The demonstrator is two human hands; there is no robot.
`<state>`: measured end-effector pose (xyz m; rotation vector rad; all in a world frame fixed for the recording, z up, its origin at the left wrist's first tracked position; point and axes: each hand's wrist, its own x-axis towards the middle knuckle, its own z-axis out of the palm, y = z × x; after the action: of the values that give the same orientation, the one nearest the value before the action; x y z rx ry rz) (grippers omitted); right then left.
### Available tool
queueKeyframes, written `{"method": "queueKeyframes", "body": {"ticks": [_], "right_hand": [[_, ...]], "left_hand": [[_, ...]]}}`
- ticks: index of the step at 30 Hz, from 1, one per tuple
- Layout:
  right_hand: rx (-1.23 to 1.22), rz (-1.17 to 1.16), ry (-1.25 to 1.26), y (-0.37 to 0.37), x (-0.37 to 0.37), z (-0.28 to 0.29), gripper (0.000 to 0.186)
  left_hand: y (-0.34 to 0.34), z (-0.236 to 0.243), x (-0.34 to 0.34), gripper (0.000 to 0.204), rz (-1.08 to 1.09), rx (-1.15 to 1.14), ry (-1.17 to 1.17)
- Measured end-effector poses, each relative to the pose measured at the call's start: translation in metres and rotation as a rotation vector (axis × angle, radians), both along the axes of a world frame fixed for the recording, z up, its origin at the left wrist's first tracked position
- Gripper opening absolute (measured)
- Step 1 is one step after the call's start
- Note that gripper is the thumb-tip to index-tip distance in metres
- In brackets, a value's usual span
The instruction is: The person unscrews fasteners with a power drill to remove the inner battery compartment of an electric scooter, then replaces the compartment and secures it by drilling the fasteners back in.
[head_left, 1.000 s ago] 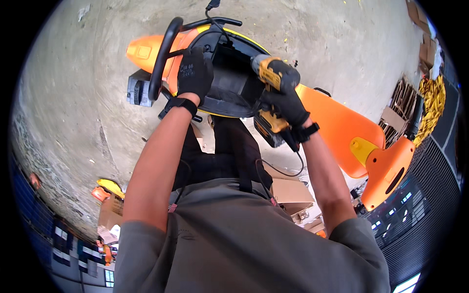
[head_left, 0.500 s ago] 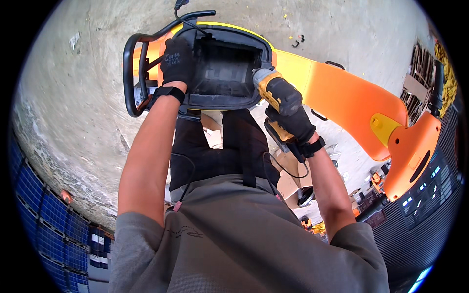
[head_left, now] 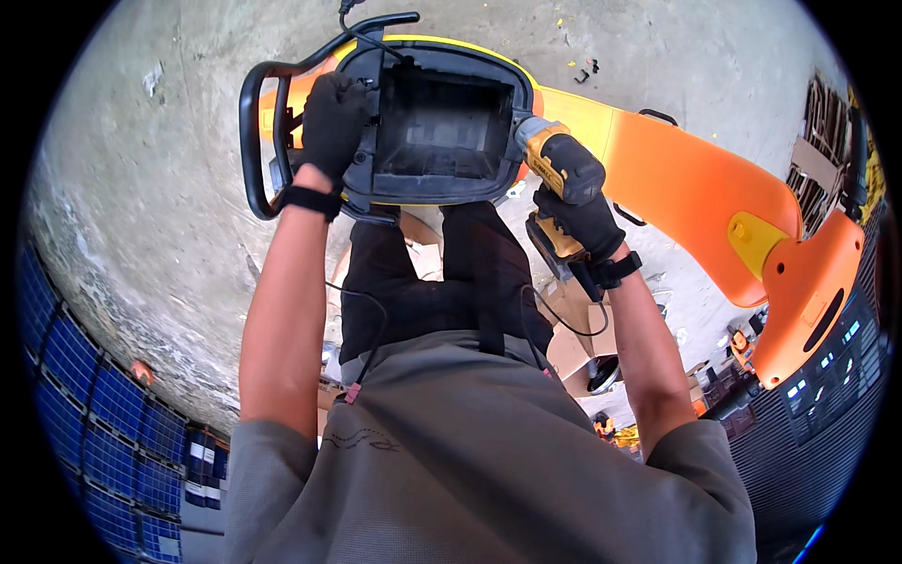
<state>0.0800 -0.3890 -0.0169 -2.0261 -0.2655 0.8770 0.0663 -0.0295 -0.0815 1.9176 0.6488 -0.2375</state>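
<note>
The drill (head_left: 564,164) is gripped by its handle in the right hand (head_left: 578,224), with its nose held at the right end of the bin (head_left: 442,127); whether contact is made cannot be told. The bin is set open in the orange body (head_left: 691,202), just ahead of the legs (head_left: 484,254). The left hand (head_left: 334,122) is curled over the bin's left end, beside the bar (head_left: 250,141); whether anything is pinched cannot be told. Screwing or unscrewing seems to be in hand; a square, seated bit and a steadied body are probably called for.
</note>
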Motion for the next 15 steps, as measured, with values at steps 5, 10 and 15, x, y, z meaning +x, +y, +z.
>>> {"method": "queueKeyframes", "body": {"ticks": [5,10,15], "right_hand": [[0.003,-0.109,0.097,-0.005,-0.010,0.007,0.021],[0.043,-0.222,0.088,-0.013,-0.036,0.016,0.019],[0.005,-0.394,0.156,-0.015,-0.087,0.039,0.018]], "left_hand": [[-0.003,0.074,-0.005,0.019,0.243,-1.094,0.067],[-0.007,0.109,-0.012,0.032,0.076,-1.212,0.000],[-0.013,0.143,-0.015,0.032,-0.052,-1.317,0.032]]}}
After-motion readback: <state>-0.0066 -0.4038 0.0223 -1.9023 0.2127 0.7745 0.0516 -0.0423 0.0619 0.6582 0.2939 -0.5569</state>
